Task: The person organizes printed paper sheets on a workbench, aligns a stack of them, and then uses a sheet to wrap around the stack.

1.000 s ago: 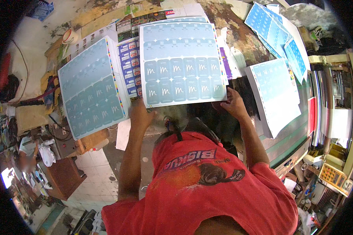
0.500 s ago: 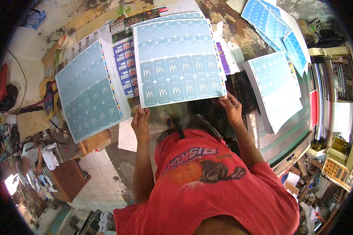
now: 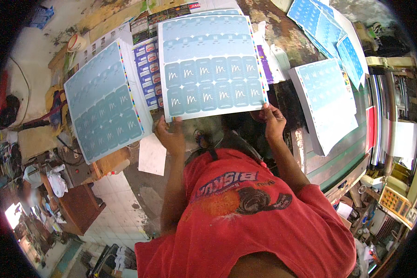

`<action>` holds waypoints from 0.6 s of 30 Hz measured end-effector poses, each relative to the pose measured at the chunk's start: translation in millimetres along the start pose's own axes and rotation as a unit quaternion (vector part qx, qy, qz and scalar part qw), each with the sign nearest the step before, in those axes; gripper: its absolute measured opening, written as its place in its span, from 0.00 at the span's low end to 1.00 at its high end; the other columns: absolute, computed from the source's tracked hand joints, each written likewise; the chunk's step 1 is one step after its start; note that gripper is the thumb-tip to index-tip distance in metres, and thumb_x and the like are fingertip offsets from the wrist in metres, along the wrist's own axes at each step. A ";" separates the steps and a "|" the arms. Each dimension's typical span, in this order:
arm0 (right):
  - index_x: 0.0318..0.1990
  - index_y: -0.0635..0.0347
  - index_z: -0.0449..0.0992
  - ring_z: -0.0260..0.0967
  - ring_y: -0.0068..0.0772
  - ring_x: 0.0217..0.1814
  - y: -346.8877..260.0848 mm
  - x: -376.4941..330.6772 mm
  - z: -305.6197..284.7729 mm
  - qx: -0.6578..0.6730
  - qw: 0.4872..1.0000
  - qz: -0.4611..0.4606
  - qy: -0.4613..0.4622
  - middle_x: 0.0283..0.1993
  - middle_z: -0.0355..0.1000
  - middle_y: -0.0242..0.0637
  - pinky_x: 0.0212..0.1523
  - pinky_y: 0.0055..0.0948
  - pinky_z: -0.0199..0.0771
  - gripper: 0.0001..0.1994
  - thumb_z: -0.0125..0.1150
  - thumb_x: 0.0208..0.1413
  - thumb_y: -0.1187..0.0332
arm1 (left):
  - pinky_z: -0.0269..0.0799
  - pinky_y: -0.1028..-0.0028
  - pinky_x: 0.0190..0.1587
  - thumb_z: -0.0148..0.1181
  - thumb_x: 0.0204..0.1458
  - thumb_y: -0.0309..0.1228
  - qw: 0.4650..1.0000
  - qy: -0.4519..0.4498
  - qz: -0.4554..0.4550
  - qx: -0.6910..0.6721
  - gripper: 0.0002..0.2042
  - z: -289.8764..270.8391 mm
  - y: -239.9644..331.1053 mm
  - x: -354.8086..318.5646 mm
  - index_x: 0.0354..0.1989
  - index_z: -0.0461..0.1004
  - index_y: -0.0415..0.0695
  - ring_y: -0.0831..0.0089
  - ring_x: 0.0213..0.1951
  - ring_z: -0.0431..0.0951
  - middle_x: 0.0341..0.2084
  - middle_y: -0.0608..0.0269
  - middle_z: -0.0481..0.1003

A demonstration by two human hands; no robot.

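Left hand: fingers closed on the lower left corner of the printed sheet. Right hand: fingers pinched on the lower right corner of the same sheet. The sheet, pale blue with rows of repeated label panels and a colour strip down each side edge, is held up flat between both hands, just above the desk and over the layers beneath it.

Beneath and to its left lies a dark blue printed sheet. Further left, a stack of like blue sheets sits tilted on the desk edge. To the right, a second stack rests on the green machine bed, and loose blue sheets are fanned beyond it.

Judgement: sorting appears part done; the held sheet is not yet laid on any pile.
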State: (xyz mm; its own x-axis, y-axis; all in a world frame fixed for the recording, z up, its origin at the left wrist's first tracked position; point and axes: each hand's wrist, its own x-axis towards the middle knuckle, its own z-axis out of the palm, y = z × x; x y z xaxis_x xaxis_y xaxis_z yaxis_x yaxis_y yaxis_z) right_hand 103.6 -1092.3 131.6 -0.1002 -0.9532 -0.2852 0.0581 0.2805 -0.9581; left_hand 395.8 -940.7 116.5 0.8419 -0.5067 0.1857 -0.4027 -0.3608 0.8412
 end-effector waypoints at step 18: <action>0.62 0.48 0.67 0.54 0.43 0.69 -76.9 -37.9 88.5 -0.531 0.675 -0.500 -0.109 0.60 0.64 0.35 0.71 0.62 0.34 0.31 0.63 0.54 0.47 | 0.60 0.65 0.47 0.66 0.48 0.42 0.819 -0.102 0.541 0.160 0.15 9.6 109.2 63.7 0.43 0.79 0.50 0.75 0.40 0.73 0.39 0.74 0.75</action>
State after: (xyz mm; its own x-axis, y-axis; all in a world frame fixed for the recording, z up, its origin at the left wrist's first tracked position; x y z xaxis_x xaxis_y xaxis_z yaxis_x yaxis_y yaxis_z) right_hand 190.9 -1087.8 218.6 0.5939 -0.6869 0.4189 -0.6869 -0.7040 -0.1805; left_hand 402.0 -1019.9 215.3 -0.1350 -0.7736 0.6191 -0.9748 0.2157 0.0569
